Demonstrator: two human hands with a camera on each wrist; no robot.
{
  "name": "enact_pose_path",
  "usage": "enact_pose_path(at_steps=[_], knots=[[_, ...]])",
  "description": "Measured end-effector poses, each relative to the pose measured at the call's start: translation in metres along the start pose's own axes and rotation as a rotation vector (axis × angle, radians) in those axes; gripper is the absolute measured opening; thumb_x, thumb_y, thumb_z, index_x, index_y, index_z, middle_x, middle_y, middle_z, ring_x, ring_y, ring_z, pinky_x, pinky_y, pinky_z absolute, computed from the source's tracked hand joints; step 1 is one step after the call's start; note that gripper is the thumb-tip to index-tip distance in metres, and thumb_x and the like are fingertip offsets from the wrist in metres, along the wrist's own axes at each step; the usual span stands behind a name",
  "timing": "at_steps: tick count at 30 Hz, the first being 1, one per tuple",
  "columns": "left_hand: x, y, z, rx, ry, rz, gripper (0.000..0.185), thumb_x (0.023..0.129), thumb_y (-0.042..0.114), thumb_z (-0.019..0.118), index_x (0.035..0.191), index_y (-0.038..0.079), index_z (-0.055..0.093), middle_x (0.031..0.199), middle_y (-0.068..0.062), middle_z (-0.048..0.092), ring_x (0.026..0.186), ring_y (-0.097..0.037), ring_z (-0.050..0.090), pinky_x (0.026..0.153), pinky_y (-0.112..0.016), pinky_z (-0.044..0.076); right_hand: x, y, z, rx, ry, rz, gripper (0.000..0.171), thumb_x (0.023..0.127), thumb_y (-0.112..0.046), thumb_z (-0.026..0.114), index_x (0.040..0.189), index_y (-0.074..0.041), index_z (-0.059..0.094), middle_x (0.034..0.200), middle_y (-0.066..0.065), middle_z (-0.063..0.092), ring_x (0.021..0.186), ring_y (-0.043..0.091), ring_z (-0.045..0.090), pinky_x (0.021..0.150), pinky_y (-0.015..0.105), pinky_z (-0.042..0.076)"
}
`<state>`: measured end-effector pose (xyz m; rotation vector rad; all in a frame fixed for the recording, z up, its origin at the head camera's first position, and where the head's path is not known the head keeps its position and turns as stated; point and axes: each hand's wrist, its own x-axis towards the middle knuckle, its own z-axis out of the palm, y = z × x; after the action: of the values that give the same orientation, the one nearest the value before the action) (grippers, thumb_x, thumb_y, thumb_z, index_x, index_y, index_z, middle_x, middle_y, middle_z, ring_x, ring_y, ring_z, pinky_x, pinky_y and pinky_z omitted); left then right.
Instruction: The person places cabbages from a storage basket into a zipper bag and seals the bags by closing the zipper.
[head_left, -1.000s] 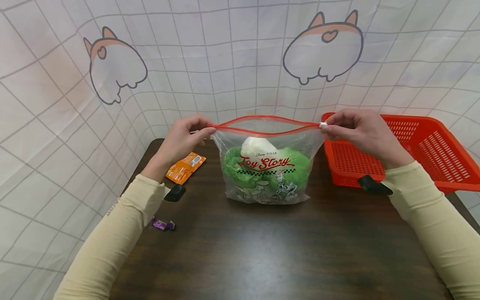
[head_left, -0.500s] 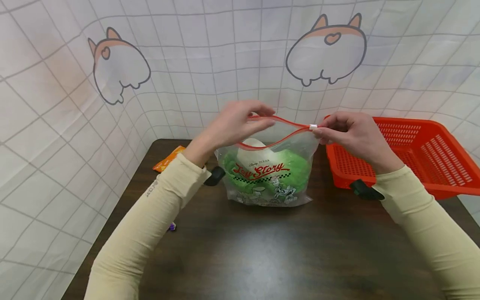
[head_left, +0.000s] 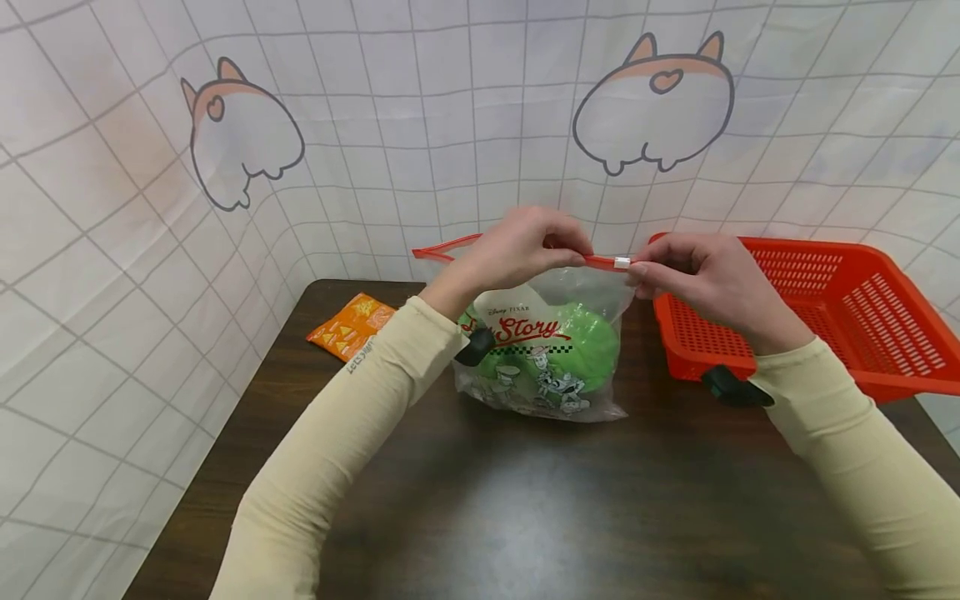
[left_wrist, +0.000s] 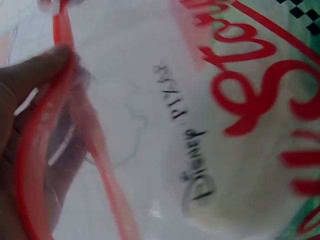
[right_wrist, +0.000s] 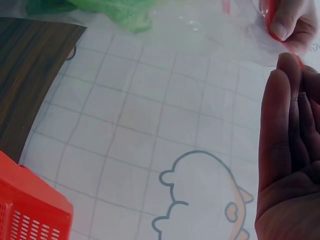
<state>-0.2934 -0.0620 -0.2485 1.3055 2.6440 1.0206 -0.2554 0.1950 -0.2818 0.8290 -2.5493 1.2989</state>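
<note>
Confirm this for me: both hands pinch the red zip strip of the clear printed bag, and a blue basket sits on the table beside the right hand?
Not quite: the basket is red, not blue, as the head view shows. The rest holds: left hand and right hand pinch the bag's red zip strip.

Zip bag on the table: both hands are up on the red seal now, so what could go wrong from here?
1. The left hand pinches the red zip strip close to the white slider, which the right hand holds; fingers may block the slider.
2. The bulky green and white contents push the zip bag out, so the seal could stay partly open.
3. The bag stands unsupported beside the red basket; a tug could tip it.
</note>
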Motion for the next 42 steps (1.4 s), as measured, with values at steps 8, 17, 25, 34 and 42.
enact_pose_path(at_steps=[8, 17, 25, 34, 42], knots=[[-0.001, -0.015, 0.006, -0.17, 0.054, -0.028, 0.012, 0.093, 0.015, 0.069, 0.101, 0.01, 0.076, 0.092, 0.006, 0.072, 0.084, -0.006, 0.064, 0.078, -0.024, 0.051, 0.001, 0.001, 0.003, 0.01, 0.013, -0.036, 0.008, 0.09, -0.011, 0.072, 0.097, -0.009, 0.073, 0.078, 0.005, 0.071, 0.068, 0.015, 0.066, 0.066, 0.02, 0.055], [0.007, -0.002, 0.023, -0.202, 0.061, 0.026, 0.015, 0.092, 0.021, 0.071, 0.102, 0.011, 0.076, 0.091, 0.006, 0.072, 0.082, -0.008, 0.062, 0.077, -0.023, 0.05, 0.002, -0.006, 0.009, -0.073, 0.044, -0.107, 0.007, 0.089, -0.014, 0.073, 0.096, -0.011, 0.073, 0.077, -0.003, 0.069, 0.065, 0.011, 0.064, 0.062, 0.018, 0.053], [0.007, 0.004, 0.026, -0.148, 0.065, 0.012, 0.014, 0.092, 0.022, 0.07, 0.101, 0.012, 0.076, 0.091, 0.008, 0.072, 0.084, -0.005, 0.061, 0.078, -0.021, 0.049, 0.0, -0.009, 0.009, -0.142, 0.046, -0.117, 0.006, 0.091, -0.016, 0.072, 0.094, -0.012, 0.071, 0.076, -0.002, 0.068, 0.063, 0.01, 0.06, 0.06, 0.017, 0.051], [-0.001, -0.004, 0.016, -0.158, 0.035, -0.012, 0.011, 0.093, 0.019, 0.069, 0.098, 0.012, 0.075, 0.088, 0.005, 0.071, 0.08, -0.009, 0.061, 0.074, -0.024, 0.05, -0.003, -0.009, 0.007, -0.14, 0.066, -0.119, 0.004, 0.09, -0.015, 0.072, 0.092, -0.012, 0.07, 0.075, -0.002, 0.066, 0.062, 0.01, 0.059, 0.061, 0.016, 0.05], [-0.036, -0.034, -0.018, 0.118, 0.051, -0.089, 0.015, 0.094, 0.021, 0.068, 0.102, 0.011, 0.074, 0.096, 0.002, 0.071, 0.09, -0.009, 0.063, 0.082, -0.025, 0.049, -0.018, 0.006, -0.011, -0.16, 0.066, -0.042, 0.003, 0.091, -0.017, 0.071, 0.094, -0.017, 0.072, 0.079, 0.002, 0.069, 0.066, 0.009, 0.062, 0.062, 0.014, 0.049]])
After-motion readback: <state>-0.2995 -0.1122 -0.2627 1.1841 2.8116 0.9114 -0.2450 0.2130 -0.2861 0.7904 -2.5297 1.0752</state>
